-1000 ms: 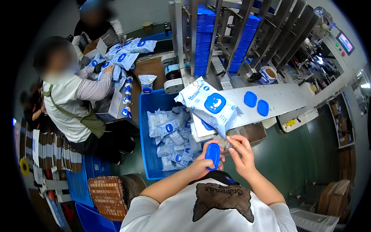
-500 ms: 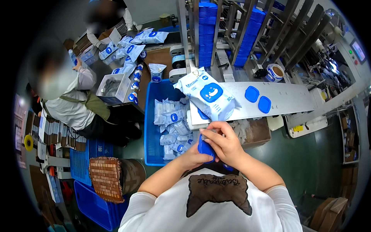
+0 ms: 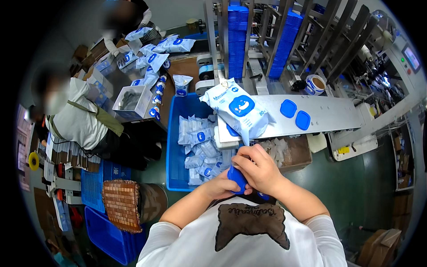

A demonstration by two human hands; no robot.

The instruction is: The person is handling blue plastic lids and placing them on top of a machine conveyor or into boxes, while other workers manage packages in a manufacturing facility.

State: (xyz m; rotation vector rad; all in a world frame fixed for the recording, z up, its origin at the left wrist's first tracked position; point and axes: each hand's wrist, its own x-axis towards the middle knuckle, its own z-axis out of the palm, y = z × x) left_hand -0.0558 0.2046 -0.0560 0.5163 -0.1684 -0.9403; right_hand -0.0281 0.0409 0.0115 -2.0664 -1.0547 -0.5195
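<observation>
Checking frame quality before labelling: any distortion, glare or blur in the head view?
Head view: strong fisheye, with a black vignette round the rim and the metal table edge bowed. Lighting is even and overhead, with soft sheen on the table and no blown glare. Both hands, left hand and right hand, and the blue lid are sharp; co-workers' faces are blurred.

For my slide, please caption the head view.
Both hands hold a blue lid above a blue crate of wipe packs.

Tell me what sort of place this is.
Likely a factory packing line for wet wipes: tall racks of stacked blue plastic lids feed a metal conveyor table, a blue plastic crate holds white soft packs, and seated co-workers handle more packs.
</observation>
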